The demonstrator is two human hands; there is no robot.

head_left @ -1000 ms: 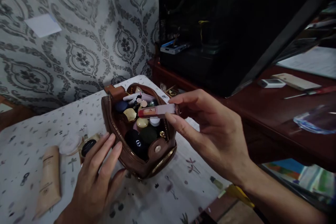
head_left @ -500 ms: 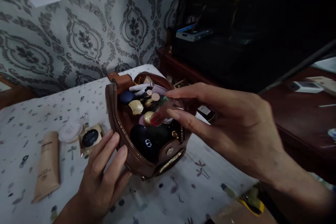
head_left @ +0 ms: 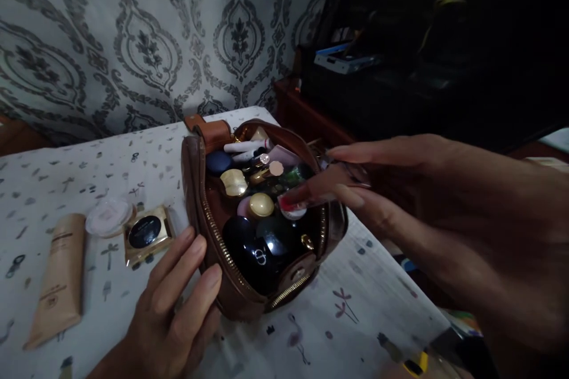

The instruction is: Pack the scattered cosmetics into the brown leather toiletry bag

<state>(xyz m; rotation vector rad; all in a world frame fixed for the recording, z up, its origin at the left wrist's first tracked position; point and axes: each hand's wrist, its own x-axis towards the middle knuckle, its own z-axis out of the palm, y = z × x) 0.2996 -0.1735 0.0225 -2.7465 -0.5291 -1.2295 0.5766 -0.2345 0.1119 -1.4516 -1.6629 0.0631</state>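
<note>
A brown makeup bag [head_left: 195, 189] stands unzipped on the table, full of cosmetics. My left hand [head_left: 173, 302] rests against its outer near-left side, fingers apart and touching the leather without wrapping round it. Above the bag's right edge, my right hand [head_left: 427, 213] pinches a clear lip gloss tube [head_left: 311, 186] between thumb and fingers, its red end pointing down-left into the bag. Inside lie a black compact [head_left: 242, 249], a round gold cap [head_left: 261, 205], a gold-lidded item [head_left: 234, 182], a dark blue round item [head_left: 219, 161] and pale tubes [head_left: 244, 146].
Left of the bag lie a beige squeeze tube [head_left: 60, 278], a round clear case [head_left: 109, 217] and a gold square compact [head_left: 149, 234] on the patterned tablecloth [head_left: 102, 172]. A dark screen [head_left: 444, 41] stands behind on the right, above a reddish-brown wooden surface [head_left: 293, 106].
My right hand has moved right with the lip gloss tube, uncovering more of the bag's contents. My left hand stays against the bag. The camera view has shifted slightly.
</note>
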